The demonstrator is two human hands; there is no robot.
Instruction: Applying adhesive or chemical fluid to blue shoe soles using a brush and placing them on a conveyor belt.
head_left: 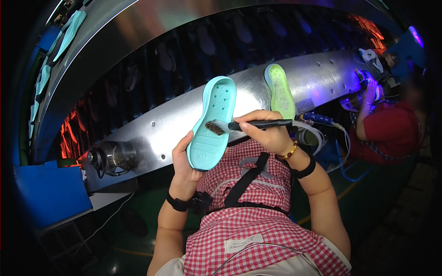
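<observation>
Sole of turquoise foam [208,143]: left hand [184,164] grips seven-o'clock edge, apparently for steadiness. Right hand [271,134] grips black-handled bristle brush [234,126].

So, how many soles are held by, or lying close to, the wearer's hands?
2: a turquoise sole in the left hand, and a green sole on the metal ledge, beyond the right hand.
</observation>
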